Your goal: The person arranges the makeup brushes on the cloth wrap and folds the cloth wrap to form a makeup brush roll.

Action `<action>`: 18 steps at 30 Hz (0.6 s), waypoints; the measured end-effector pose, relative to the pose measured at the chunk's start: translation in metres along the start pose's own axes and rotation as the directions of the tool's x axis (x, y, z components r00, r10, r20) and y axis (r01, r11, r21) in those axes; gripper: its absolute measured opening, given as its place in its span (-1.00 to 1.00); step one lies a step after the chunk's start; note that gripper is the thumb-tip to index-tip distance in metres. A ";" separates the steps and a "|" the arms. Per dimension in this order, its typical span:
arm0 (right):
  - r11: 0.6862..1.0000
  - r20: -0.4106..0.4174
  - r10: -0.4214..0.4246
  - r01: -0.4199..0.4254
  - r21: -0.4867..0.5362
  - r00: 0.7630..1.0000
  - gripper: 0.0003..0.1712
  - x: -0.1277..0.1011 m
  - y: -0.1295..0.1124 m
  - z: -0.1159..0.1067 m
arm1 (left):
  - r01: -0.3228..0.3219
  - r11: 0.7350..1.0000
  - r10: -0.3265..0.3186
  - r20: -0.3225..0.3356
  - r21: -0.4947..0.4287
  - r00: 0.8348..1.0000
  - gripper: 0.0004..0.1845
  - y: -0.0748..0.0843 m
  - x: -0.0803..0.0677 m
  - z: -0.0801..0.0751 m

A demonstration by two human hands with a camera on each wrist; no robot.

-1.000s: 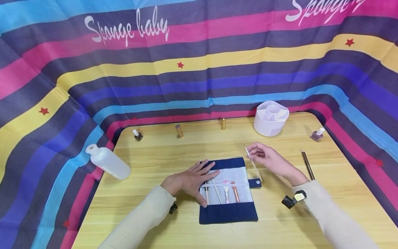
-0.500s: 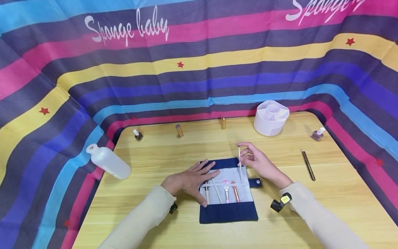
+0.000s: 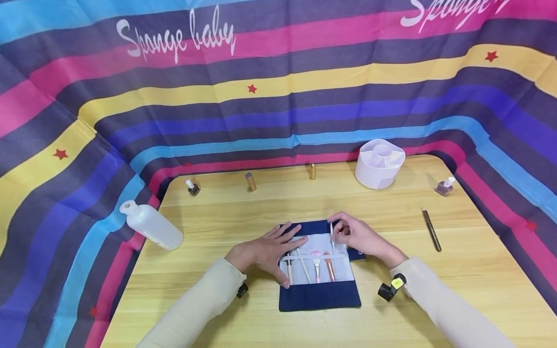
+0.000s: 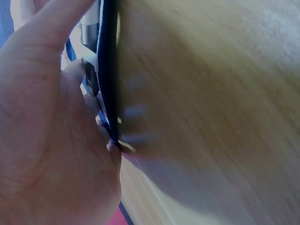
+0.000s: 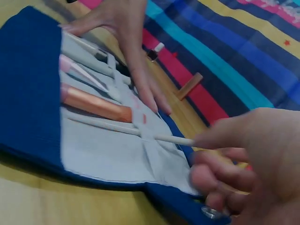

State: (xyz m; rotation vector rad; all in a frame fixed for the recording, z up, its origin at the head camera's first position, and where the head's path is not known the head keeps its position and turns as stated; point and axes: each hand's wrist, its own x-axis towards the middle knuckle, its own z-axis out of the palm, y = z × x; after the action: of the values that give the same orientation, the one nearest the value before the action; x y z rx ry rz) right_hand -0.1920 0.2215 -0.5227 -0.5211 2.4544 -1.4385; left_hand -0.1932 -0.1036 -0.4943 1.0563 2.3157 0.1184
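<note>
While right hand [image 3: 357, 237] fingers pinch a white stick [image 3: 332, 240], left hand [image 3: 265, 251] flat on brush roll [image 3: 319, 295], white organizer [image 3: 379, 164] behind

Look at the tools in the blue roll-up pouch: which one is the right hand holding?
The thin white stick at the right end of the row, pinched by the right hand. The rose-gold brush and the others lie untouched beside it.

White bottle [image 3: 152, 225] lies left; organizer [image 3: 380, 164] behind.

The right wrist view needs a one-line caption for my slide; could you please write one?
Right hand pinches a thin white stick over an open blue brush roll while the left hand presses it flat.
</note>
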 end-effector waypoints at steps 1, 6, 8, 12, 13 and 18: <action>0.999 0.017 -0.016 0.016 -0.052 1.000 -0.66 -0.002 -0.002 0.001 | 0.001 1.000 -0.001 0.001 0.002 1.000 0.42 0.000 0.000 0.000; 0.963 0.082 -0.122 0.138 -0.233 0.989 -0.83 -0.013 -0.007 0.005 | 0.004 1.000 -0.004 0.000 0.003 1.000 0.41 0.000 0.001 0.000; 0.949 0.107 -0.151 0.175 -0.261 0.983 -0.75 -0.017 -0.006 0.004 | 0.003 1.000 -0.003 -0.002 0.000 1.000 0.41 -0.001 0.001 0.000; 0.953 0.069 -0.147 0.160 -0.257 0.987 -0.58 -0.025 -0.003 -0.010 | -0.004 1.000 0.004 -0.004 -0.011 1.000 0.42 0.000 0.001 0.000; 0.956 0.033 -0.140 0.144 -0.256 0.990 -0.56 -0.027 -0.002 -0.017 | -0.006 1.000 0.006 -0.005 -0.013 1.000 0.42 0.000 0.000 -0.001; 0.952 -0.220 -0.051 -0.019 -0.305 0.974 -0.59 -0.046 0.008 -0.071 | -0.009 1.000 0.009 -0.008 -0.019 1.000 0.42 0.000 0.000 -0.001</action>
State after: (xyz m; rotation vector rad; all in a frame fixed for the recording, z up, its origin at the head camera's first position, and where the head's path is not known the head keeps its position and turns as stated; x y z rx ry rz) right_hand -0.1793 0.3003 -0.4945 -0.4589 2.8840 -1.1840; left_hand -0.1934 -0.1039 -0.4937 1.0588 2.3122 0.1479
